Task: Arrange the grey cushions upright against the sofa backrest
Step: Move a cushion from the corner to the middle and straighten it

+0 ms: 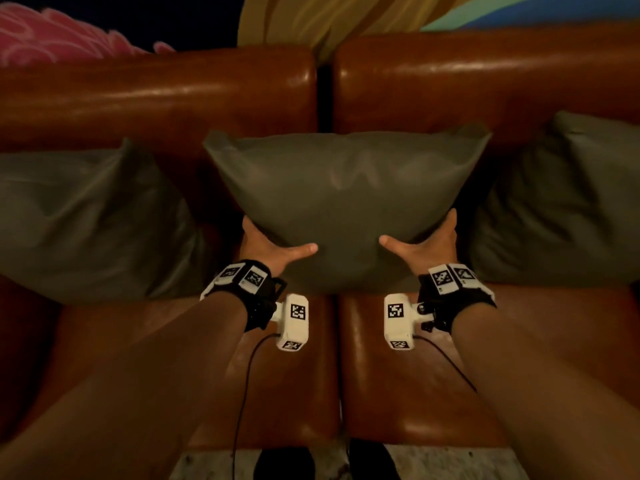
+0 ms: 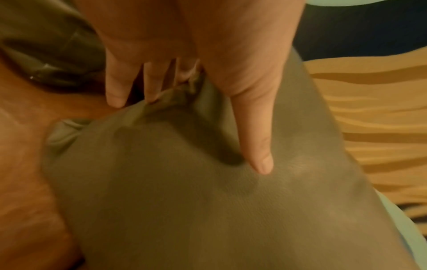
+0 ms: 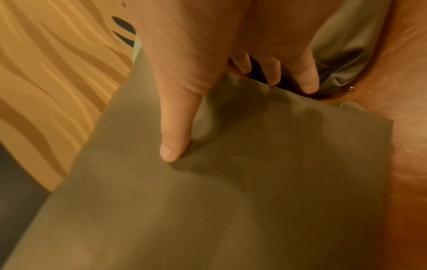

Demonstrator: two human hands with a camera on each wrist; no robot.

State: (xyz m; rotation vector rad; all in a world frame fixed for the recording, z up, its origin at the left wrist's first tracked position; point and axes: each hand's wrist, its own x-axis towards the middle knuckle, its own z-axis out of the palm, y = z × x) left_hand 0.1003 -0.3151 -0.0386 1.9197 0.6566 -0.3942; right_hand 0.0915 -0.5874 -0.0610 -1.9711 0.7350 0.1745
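Three grey cushions stand along the brown leather sofa backrest (image 1: 156, 95). I hold the middle cushion (image 1: 346, 188) upright over the seam between the two seats. My left hand (image 1: 273, 249) grips its lower left side and my right hand (image 1: 424, 245) its lower right side. On each hand the thumb lies on the front face and the fingers reach behind the edge. The wrist views show the same cushion (image 2: 184, 201) (image 3: 231, 201) under both thumbs. The left cushion (image 1: 86, 220) and the right cushion (image 1: 561, 202) lean against the backrest on either side.
The sofa seat (image 1: 294, 375) stretches toward me, with a dark gap (image 1: 325, 98) splitting the backrest. A painted wall (image 1: 329, 19) in yellow and pink rises behind the sofa. Pale floor (image 1: 450, 462) and dark shoes show at the bottom edge.
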